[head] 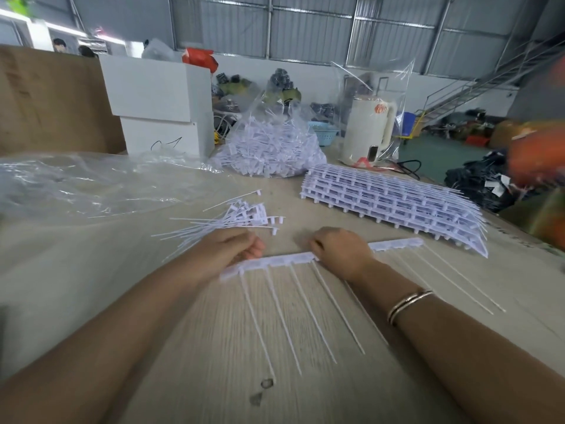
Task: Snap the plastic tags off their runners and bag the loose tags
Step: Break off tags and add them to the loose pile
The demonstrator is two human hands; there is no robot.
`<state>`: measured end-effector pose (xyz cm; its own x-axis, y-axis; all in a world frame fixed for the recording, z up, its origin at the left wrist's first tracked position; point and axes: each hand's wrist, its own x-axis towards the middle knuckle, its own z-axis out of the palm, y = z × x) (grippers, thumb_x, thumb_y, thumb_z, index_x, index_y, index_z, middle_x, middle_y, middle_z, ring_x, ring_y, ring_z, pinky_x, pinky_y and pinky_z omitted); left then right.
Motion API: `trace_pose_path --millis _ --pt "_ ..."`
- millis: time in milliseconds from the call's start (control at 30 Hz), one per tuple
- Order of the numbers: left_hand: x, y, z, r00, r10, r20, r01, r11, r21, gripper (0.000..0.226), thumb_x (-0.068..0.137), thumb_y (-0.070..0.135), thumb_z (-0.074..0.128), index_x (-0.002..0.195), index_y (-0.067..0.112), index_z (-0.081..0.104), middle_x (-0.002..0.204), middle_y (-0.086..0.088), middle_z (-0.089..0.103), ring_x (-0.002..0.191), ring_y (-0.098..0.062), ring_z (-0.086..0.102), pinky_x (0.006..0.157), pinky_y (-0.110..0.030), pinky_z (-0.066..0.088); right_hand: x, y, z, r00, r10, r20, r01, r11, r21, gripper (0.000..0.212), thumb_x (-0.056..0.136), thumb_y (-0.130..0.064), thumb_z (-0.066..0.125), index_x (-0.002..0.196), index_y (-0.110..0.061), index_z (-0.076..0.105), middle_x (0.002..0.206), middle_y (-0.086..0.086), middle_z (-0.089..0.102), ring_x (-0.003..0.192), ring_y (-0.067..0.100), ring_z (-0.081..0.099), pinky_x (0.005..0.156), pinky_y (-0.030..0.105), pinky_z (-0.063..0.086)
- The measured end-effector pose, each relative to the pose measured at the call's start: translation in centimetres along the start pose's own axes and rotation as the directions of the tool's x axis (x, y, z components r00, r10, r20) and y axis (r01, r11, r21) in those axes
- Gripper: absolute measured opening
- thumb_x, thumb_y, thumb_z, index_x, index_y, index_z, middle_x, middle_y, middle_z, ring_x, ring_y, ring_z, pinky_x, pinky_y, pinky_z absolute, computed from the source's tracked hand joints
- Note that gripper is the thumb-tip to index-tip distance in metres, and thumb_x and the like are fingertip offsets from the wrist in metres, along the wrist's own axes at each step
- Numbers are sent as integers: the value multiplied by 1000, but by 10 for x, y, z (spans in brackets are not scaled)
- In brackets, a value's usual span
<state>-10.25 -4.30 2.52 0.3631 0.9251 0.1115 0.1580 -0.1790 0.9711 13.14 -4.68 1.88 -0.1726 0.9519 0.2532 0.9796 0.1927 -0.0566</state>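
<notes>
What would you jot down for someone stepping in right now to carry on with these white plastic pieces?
Left hand: fingers curled on the left part of the runner strip.
Right hand: gripping the same strip further right; its tags still hang toward you.
Loose tags: a small heap lies just beyond the left hand, not yet bagged.
Filled bag: clear, open, full of tags, at the back of the table.
Stack of runners: unbroken, to the right at the back.
Done: many tags bagged, some snapped. Left: this strip, the stack, bagging the heap.
</notes>
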Motion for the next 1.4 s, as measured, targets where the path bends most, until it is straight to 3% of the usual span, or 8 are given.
trace_pose_path --millis 133,267,400,567,767,1167,1333,1400 --pt "2 -6 -12 989 150 -3 -129 859 496 19 92 12 55 103 19 67 102 9 66 92 -5 59 80 -13 42 3 7 2 979 192 -64 -192 981 7 23 95 -22 37 77 -13 49 84 8 53 85 31 57 68 31 34" --pt "2 -12 -13 982 164 91 -184 739 649 29 87 4 58 110 19 65 105 8 64 92 -4 58 84 -17 44 -7 -15 -1 960 -33 -277 76 987 145 21 91 -17 47 105 -12 61 107 4 60 100 22 56 88 37 41" --pt "1 -15 -5 966 252 55 -239 796 557 27 84 6 64 98 29 62 86 19 59 73 13 52 68 -3 36 -16 -51 4 951 -293 -95 307 927 214 50 84 -24 58 132 -24 45 124 -2 58 115 14 50 102 33 26" --pt "0 -14 -1 973 224 -50 -195 920 340 20 90 17 60 101 33 62 94 10 65 84 0 60 73 -9 42 -10 -49 1 939 -231 -256 280 944 173 25 90 -20 57 114 -14 54 109 5 62 96 23 58 79 33 39" --pt "0 -18 -2 980 195 25 -195 941 276 11 90 19 58 85 25 65 62 10 58 60 -2 53 59 -12 39 -13 -40 3 921 -226 -318 287 945 158 30 85 -39 64 103 -16 62 98 1 65 86 20 61 71 31 45" --pt "-3 -17 -3 968 241 77 -243 970 24 13 89 12 58 79 19 59 64 12 59 64 -1 52 62 -9 40 -11 -45 8 970 -115 -216 230 731 643 17 93 -21 56 81 -15 66 75 -4 66 63 4 55 65 24 44" --pt "-7 -16 -7 975 211 76 -205 976 -77 19 88 6 57 78 22 62 69 15 60 63 3 53 61 -7 40 -10 -35 -1 984 88 -158 95 492 866 23 96 -23 49 84 -11 64 70 -1 63 60 12 60 56 25 49" --pt "-9 -15 -11 980 191 60 -184 976 -113 22 88 7 57 77 24 66 66 13 58 59 2 50 58 -8 39 -13 -27 -3 986 54 -156 93 597 797 19 93 -31 54 94 -17 66 77 -2 65 66 9 60 61 22 48"
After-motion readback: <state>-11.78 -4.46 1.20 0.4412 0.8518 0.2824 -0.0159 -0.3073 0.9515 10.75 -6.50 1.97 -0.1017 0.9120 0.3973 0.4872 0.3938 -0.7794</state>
